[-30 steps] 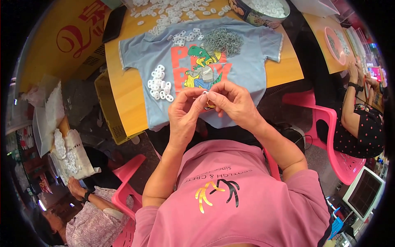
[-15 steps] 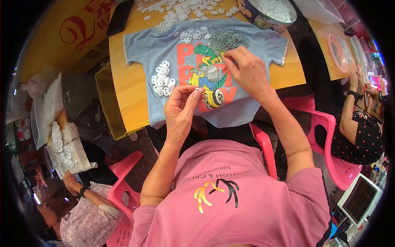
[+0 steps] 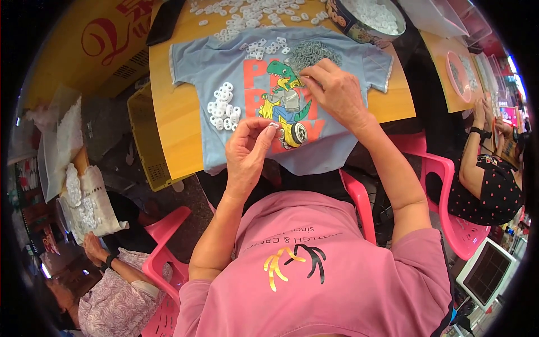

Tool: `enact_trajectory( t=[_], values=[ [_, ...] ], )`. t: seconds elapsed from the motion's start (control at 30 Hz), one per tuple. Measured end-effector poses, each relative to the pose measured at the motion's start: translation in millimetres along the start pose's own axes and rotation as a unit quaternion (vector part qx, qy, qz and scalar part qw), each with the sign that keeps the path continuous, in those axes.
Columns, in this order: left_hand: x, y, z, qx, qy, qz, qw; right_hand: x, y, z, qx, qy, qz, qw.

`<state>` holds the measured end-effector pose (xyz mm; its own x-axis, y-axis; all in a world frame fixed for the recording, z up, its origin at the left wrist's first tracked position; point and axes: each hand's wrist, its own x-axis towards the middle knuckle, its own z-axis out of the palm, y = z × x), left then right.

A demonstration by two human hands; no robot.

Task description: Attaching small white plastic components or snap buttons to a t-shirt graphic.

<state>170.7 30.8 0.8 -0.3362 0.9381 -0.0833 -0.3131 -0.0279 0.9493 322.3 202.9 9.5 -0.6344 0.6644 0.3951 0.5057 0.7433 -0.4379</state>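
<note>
So, left hand (image 3: pixel 246 147) was pinching a small white piece (image 3: pixel 273 125) between thumb and index fingertip, above the lower part of the print (image 3: pixel 288 101). Right hand (image 3: pixel 338 92) had thumb and index drawn close, tips just below the grey pile (image 3: pixel 314 54); couldn't tell if they gripped a bit.

Under both: blue shirt (image 3: pixel 233 70), spread out on the table (image 3: pixel 175 143), hem past the near edge. Print was a green dinosaur over red lettering. Grey pile sat on the shirt, above right of the print. White pile (image 3: pixel 223 106) lay left of the print; white cluster (image 3: pixel 264 48) lay just left of the grey pile.

Farther out: loose white pieces (image 3: pixel 252 14) scattered beyond the shirt, tin (image 3: pixel 359 31) of white ones at far right, flat black thing (image 3: pixel 165 22) at far left. Yellow crate (image 3: pixel 149 137) stood left, below table level.

Left side, a co-worker's hand (image 3: pixel 94 249) was by a cloth (image 3: pixel 108 209) with white bits on it. Right side, pink bowl (image 3: pixel 464 96) sat near another co-worker's hands (image 3: pixel 480 109).
</note>
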Motion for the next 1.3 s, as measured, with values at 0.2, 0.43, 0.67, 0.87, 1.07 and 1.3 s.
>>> enact_trajectory(
  t=[0.2,0.43,0.67,0.87,1.07,1.3],
  values=[
    [0.0,0.4,-2.2,0.02,-0.008,-0.002,1.0,10.4,-0.2,8.5,-0.038,-0.008,-0.033,0.999],
    [0.2,0.6,-1.2,0.008,-0.006,0.001,1.0,26.2,-2.9,13.9,-0.106,-0.074,-0.1,0.987],
    [-0.2,0.0,-3.1,-0.007,-0.004,-0.005,1.0,41.0,-9.4,11.5,-0.109,-0.095,-0.134,0.98],
    [1.0,-1.3,-5.6,-0.023,-0.014,-0.002,1.0,43.4,5.0,-7.2,-0.07,-0.052,-0.068,0.994],
    [0.7,0.1,-5.4,-0.003,-0.007,-0.002,1.0,23.1,4.2,-22.4,-0.033,-0.102,-0.025,0.994],
    [0.8,-0.7,-5.5,0.004,-0.007,0.001,1.0,8.9,-3.2,-6.2,-0.047,-0.083,-0.002,0.995]
  ],
)
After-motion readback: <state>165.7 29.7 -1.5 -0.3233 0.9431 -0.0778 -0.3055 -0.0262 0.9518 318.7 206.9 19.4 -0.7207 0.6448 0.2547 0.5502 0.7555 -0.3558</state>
